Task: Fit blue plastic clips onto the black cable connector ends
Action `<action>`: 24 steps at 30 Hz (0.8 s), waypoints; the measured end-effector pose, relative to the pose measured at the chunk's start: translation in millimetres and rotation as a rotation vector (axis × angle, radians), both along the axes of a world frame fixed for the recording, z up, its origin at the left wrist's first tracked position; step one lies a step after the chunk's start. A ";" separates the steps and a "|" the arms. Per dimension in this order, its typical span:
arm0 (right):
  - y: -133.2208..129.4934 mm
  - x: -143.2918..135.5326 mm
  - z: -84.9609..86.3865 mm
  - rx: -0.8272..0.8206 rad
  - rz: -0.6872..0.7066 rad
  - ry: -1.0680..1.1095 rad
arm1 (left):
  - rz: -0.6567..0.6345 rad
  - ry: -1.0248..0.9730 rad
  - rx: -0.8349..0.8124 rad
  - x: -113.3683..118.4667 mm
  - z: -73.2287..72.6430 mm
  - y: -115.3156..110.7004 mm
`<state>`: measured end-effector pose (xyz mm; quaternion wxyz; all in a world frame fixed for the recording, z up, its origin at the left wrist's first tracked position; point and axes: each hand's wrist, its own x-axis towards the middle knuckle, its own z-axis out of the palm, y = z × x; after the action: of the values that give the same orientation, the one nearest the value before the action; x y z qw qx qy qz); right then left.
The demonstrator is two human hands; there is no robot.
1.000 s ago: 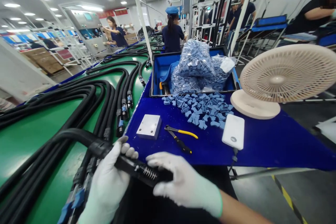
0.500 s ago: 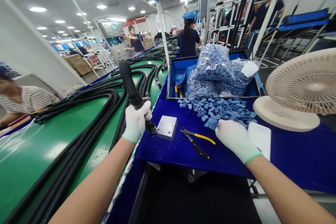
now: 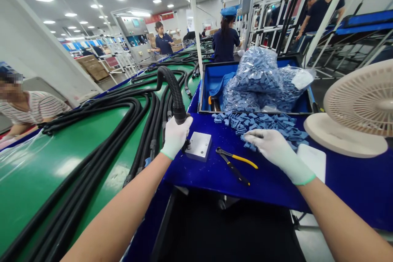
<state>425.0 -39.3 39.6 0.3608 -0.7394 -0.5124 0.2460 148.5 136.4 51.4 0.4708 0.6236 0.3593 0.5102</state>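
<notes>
My left hand [image 3: 177,135], in a white glove, is wrapped round the end of a black corrugated hose [image 3: 172,86]. The hose's lower tip, with a small spring, is beside the silver metal block [image 3: 199,145]. At the near edge of the pile of small blue plastic pieces [image 3: 270,125], my right hand [image 3: 270,145] has its fingers closed together; whatever they pinch is too small to make out. Between the hands, pliers [image 3: 236,164] with yellow and black handles lie on the blue table [image 3: 199,176].
Behind the pile, a black-rimmed blue bin [image 3: 205,90] holds clear bags of blue pieces [image 3: 258,73]. A beige fan [image 3: 344,135] and a white flat object [image 3: 311,161] are at right. Long black hoses [image 3: 101,151] lie on the green surface [image 3: 70,163]. Several people are beyond.
The left hand has moved right with the hose, bringing its tip to the metal block. The right hand's fingers have come slightly up off the pile. The view has shifted a little.
</notes>
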 end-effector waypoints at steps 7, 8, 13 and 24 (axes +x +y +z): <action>32.8 -73.3 12.4 0.110 0.304 0.279 | -0.065 0.014 -0.019 -2.9 2.3 3.8; 40.7 -82.6 11.3 0.116 0.330 0.272 | -0.070 0.020 -0.018 -3.6 3.4 3.7; 81.4 -111.3 3.6 0.141 0.454 0.278 | -0.080 0.082 0.007 -7.7 8.2 2.7; 132.3 -133.2 -8.9 0.170 0.585 0.132 | -0.060 0.128 -0.001 -8.9 11.3 7.9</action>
<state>291.8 93.0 30.6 0.3678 -0.5103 -0.6976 0.3430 139.6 144.3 62.8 0.4622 0.6650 0.3702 0.4550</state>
